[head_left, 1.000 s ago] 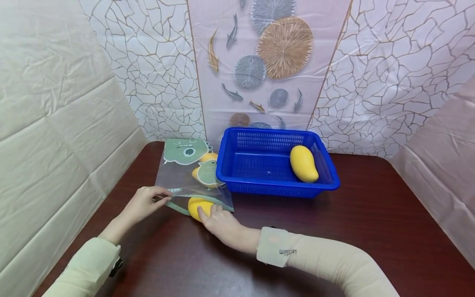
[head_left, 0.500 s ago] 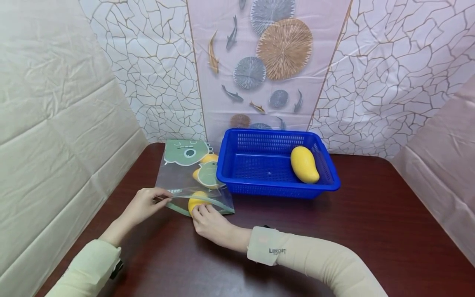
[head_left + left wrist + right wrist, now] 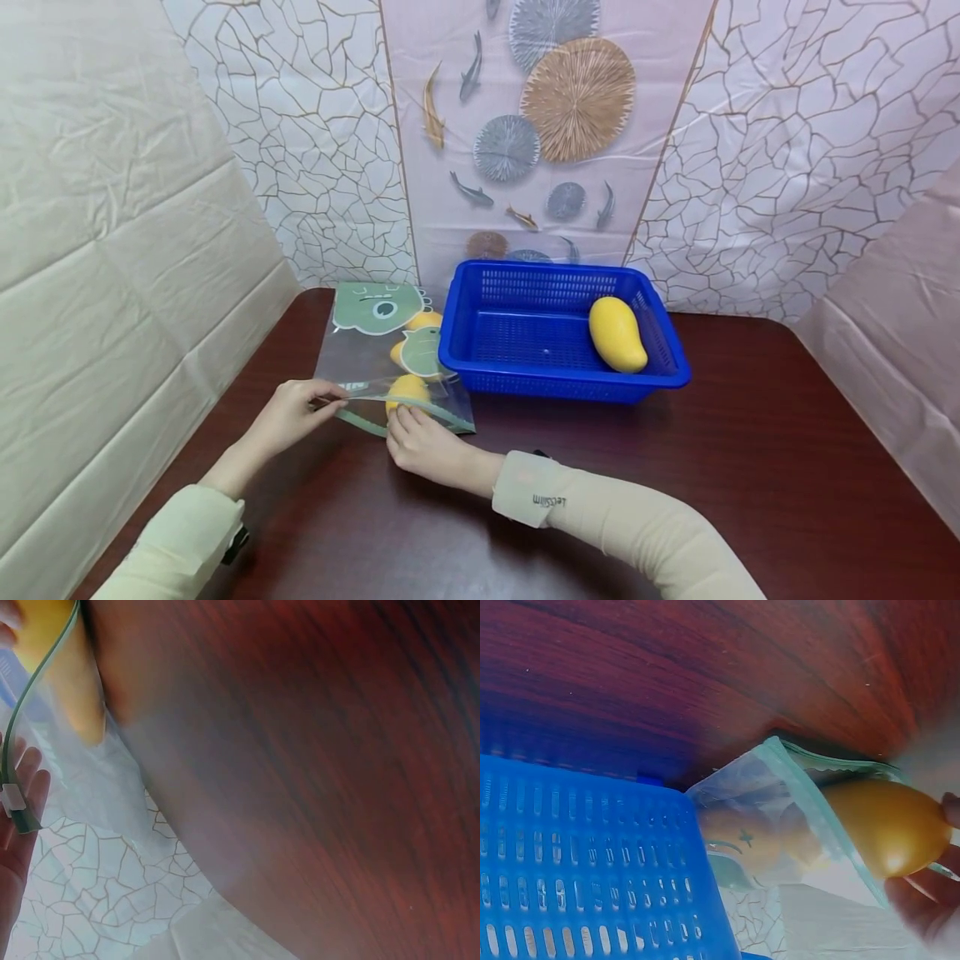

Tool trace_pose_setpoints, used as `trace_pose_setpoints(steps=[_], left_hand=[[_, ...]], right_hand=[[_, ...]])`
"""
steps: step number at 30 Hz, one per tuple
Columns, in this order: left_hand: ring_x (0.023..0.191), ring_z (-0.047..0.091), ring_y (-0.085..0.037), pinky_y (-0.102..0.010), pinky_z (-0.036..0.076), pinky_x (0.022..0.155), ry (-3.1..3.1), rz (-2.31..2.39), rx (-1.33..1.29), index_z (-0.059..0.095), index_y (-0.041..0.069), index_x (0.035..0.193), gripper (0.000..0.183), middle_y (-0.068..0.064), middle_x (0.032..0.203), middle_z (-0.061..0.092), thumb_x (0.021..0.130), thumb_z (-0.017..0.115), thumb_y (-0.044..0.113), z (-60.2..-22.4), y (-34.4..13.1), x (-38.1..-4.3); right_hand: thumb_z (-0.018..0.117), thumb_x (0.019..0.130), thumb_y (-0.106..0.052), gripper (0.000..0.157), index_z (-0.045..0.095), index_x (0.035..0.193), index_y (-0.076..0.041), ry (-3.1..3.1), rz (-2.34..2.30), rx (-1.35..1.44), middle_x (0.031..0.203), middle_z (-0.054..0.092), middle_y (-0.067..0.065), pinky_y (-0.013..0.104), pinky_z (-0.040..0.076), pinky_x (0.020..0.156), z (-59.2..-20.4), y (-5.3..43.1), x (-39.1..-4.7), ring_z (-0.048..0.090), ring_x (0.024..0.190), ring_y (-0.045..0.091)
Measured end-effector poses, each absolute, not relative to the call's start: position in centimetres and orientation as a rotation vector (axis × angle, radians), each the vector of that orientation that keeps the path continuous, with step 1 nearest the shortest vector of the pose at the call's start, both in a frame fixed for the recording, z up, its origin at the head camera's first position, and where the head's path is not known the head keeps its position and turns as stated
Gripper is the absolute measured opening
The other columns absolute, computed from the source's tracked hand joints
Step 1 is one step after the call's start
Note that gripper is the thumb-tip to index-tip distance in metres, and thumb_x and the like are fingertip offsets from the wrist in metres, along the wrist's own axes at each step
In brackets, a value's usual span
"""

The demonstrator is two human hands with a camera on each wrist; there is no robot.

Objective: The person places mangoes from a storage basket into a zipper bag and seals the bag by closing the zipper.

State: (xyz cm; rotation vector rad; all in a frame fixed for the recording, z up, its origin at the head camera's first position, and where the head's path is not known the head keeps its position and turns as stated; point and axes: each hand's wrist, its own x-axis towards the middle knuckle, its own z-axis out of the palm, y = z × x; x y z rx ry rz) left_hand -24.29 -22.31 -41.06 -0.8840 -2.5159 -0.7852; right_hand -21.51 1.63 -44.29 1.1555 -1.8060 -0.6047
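Note:
A clear zip bag (image 3: pixel 337 354) with green cartoon prints lies at the left of the table, its green-edged mouth parted toward me. My left hand (image 3: pixel 296 410) pinches the bag's mouth at its left corner. At the opening, my right hand (image 3: pixel 427 450) holds the near end of a yellow mango (image 3: pixel 408 389). Most of that mango is inside the bag, seen through the film. In the right wrist view the mango (image 3: pixel 892 829) passes between the green lips, with thumb and fingers on either side of its outer end. Another yellow shape shows deeper in the bag.
A blue plastic basket (image 3: pixel 540 372) stands right of the bag, overlapping its right edge in the head view. One mango (image 3: pixel 617 333) lies at the basket's right end. Cloth-covered walls surround the dark wooden table (image 3: pixel 712 467) at the back and sides.
The mango in my right hand has moved forward through the mouth into the bag, the hand following slightly left. My left hand has stayed at the bag's corner.

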Motion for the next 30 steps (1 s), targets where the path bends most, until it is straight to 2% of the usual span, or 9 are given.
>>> trace_pose_setpoints(steps=[4, 7, 11, 15, 19, 22, 27, 30], left_hand=[[0.068, 0.067, -0.011, -0.024, 0.055, 0.058, -2.466, -0.744, -0.921, 0.073, 0.006, 0.085, 0.015, -0.003, 0.079, 0.072, 0.073, 0.076, -0.002, -41.1, -22.2, -24.1], [0.067, 0.066, -0.009, -0.023, 0.054, 0.058, -2.444, -0.72, -0.944, 0.073, 0.006, 0.084, 0.015, -0.002, 0.078, 0.072, 0.072, 0.076, -0.002, -41.1, -22.1, -24.1], [0.068, 0.066, -0.01, -0.024, 0.054, 0.058, -2.445, -0.73, -0.937, 0.073, 0.006, 0.084, 0.015, -0.003, 0.078, 0.072, 0.072, 0.076, -0.002, -41.1, -22.1, -24.1], [0.069, 0.067, -0.011, -0.025, 0.055, 0.059, -2.444, -0.753, -0.939, 0.073, 0.005, 0.085, 0.015, -0.003, 0.079, 0.072, 0.073, 0.076, -0.003, -41.1, -22.1, -24.0], [0.068, 0.067, -0.01, -0.024, 0.055, 0.059, -2.438, -0.766, -0.95, 0.073, 0.005, 0.085, 0.015, -0.003, 0.079, 0.072, 0.073, 0.075, -0.004, -41.2, -22.1, -24.0], [0.068, 0.067, -0.009, -0.023, 0.054, 0.059, -2.427, -0.767, -0.954, 0.073, 0.006, 0.085, 0.015, -0.002, 0.079, 0.072, 0.073, 0.076, -0.004, -41.1, -22.0, -24.1], [0.068, 0.066, -0.008, -0.023, 0.054, 0.059, -2.415, -0.758, -0.964, 0.073, 0.005, 0.085, 0.016, -0.002, 0.079, 0.072, 0.072, 0.076, -0.004, -41.1, -22.0, -24.1], [0.068, 0.065, -0.007, -0.023, 0.054, 0.059, -2.409, -0.761, -0.966, 0.073, 0.005, 0.085, 0.016, -0.002, 0.078, 0.072, 0.072, 0.076, -0.004, -41.0, -21.9, -24.1]], right_hand=[[0.037, 0.095, -0.007, 0.036, 0.072, 0.101, -0.013, -1.845, -0.614, 1.096, 0.104, 0.069, 0.001, 0.025, 0.051, 0.081, -44.8, 1.3, -21.6, 0.063, 0.096, 0.015], [0.032, 0.095, -0.003, 0.042, 0.072, 0.104, -0.01, -1.842, -0.619, 1.051, 0.103, 0.07, 0.001, 0.024, 0.051, 0.078, -45.2, 1.0, -21.8, 0.062, 0.092, 0.013], [0.039, 0.093, -0.008, 0.035, 0.072, 0.106, -0.009, -1.853, -0.625, 0.999, 0.104, 0.07, 0.002, 0.021, 0.049, 0.07, -45.7, 0.7, -22.3, 0.06, 0.087, 0.012], [0.043, 0.09, -0.011, 0.033, 0.073, 0.102, -0.013, -1.885, -0.615, 0.967, 0.103, 0.07, 0.002, 0.019, 0.047, 0.062, -46.1, 0.5, -22.8, 0.061, 0.08, 0.009], [0.029, 0.093, 0.001, 0.048, 0.073, 0.102, -0.014, -1.92, -0.647, 0.912, 0.107, 0.07, 0.005, 0.022, 0.052, 0.079, -46.4, 0.3, -23.3, 0.065, 0.091, 0.012], [0.021, 0.093, 0.005, 0.056, 0.072, 0.107, -0.015, -1.963, -0.715, 0.851, 0.117, 0.067, 0.007, 0.028, 0.048, 0.095, -46.6, 0.1, -23.6, 0.061, 0.111, 0.018], [0.037, 0.094, -0.01, 0.039, 0.068, 0.116, -0.016, -2.047, -0.808, 0.789, 0.126, 0.061, 0.007, 0.027, 0.046, 0.098, -46.9, -0.5, -23.9, 0.057, 0.119, 0.019], [0.041, 0.094, -0.016, 0.035, 0.066, 0.119, -0.019, -2.088, -0.865, 0.756, 0.13, 0.059, 0.006, 0.027, 0.045, 0.1, -46.9, -0.9, -24.1, 0.054, 0.123, 0.019]])
